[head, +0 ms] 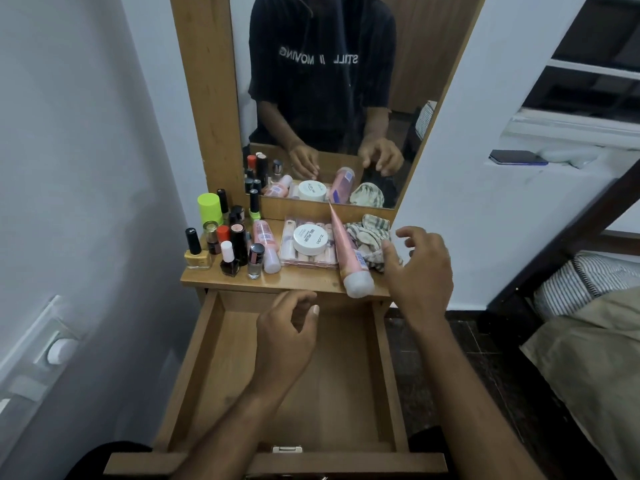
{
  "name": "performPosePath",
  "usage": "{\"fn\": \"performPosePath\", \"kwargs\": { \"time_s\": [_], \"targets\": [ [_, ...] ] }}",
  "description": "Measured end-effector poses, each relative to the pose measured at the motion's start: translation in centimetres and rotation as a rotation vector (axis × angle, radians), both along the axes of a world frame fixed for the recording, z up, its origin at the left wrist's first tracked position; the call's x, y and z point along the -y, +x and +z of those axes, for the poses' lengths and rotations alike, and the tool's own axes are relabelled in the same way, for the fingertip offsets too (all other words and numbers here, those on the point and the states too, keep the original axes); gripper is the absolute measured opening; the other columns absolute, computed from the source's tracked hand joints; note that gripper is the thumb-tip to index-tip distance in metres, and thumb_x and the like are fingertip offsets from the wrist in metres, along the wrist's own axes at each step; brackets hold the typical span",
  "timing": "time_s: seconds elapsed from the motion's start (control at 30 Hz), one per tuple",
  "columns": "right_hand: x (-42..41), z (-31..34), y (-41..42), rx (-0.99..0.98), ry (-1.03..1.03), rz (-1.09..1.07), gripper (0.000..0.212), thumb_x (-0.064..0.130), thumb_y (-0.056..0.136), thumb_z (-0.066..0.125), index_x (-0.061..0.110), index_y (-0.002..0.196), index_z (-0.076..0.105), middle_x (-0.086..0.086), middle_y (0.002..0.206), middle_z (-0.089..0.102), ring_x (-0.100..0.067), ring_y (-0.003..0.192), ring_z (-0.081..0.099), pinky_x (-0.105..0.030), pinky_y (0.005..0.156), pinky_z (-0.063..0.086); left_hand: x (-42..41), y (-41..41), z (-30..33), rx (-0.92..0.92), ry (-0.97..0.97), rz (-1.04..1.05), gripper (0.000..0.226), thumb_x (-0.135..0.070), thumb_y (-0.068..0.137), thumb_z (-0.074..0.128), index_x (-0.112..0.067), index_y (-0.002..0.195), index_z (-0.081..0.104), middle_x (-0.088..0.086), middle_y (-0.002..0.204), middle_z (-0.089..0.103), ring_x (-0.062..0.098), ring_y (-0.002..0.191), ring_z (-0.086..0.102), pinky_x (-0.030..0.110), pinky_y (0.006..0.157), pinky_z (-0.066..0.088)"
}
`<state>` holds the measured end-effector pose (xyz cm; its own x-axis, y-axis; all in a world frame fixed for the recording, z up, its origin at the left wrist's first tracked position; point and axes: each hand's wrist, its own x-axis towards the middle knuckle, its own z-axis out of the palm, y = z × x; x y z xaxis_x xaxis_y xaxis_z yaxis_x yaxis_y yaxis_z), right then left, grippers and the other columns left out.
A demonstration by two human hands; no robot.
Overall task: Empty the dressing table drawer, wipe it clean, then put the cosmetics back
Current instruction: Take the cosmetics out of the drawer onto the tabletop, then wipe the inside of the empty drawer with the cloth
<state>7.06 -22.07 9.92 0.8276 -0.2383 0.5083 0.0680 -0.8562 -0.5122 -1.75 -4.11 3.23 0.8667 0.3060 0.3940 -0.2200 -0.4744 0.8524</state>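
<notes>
The wooden drawer [239, 386] is pulled out and holds nothing that I can see. My left hand [287, 327] hovers over its back part, fingers loosely curled and empty. My right hand [419, 268] hangs over the tabletop's right edge, fingers spread, just beside a striped cloth [369, 233]. On the tabletop [304, 282] lie a pink tube [348, 254], a clear case [308, 263] with a white jar [310, 239] on it, a pink bottle [266, 244] and several nail polish bottles [228, 244].
A mirror [332, 98] rises behind the tabletop. A white wall stands close on the left. To the right are a bed [588, 341] with a striped pillow and a ledge with a phone [517, 156].
</notes>
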Motion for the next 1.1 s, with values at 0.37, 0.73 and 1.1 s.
{"fn": "performPosePath", "kwargs": {
  "time_s": [0.37,0.73,1.1],
  "targets": [
    [1.3,-1.9,2.8,-0.241,0.076,0.090,0.037,0.048,0.097,0.059,0.018,0.115,0.069,-0.004,0.112,0.071,-0.015,0.091,0.060,-0.024,0.070,0.040,-0.1,-0.7,-0.9,-0.035,0.163,-0.028,0.015,-0.009,0.084,0.071,-0.024,0.088,0.072,-0.016,0.086,0.066,-0.002,0.080,0.061,0.004,0.067,0.039],
    [3.4,1.0,0.3,0.099,0.874,0.020,0.035,0.045,0.105,0.044,0.020,0.085,0.058,0.004,0.083,0.064,-0.010,0.075,0.059,-0.038,0.069,0.050,-0.5,-0.5,-1.5,-0.042,0.168,-0.061,0.011,-0.012,0.083,0.071,-0.023,0.086,0.072,-0.015,0.084,0.068,0.001,0.080,0.062,0.013,0.068,0.045],
    [0.8,6.7,-10.0,0.015,1.487,0.450,0.033,0.035,0.106,0.042,0.016,0.121,0.065,0.001,0.116,0.075,-0.011,0.104,0.071,-0.029,0.081,0.059,0.4,-3.3,1.3,-0.491,-0.733,-0.610,0.062,-0.061,0.089,0.052,-0.008,0.114,0.070,0.013,0.112,0.073,0.030,0.102,0.068,0.045,0.085,0.053]
  ]
}}
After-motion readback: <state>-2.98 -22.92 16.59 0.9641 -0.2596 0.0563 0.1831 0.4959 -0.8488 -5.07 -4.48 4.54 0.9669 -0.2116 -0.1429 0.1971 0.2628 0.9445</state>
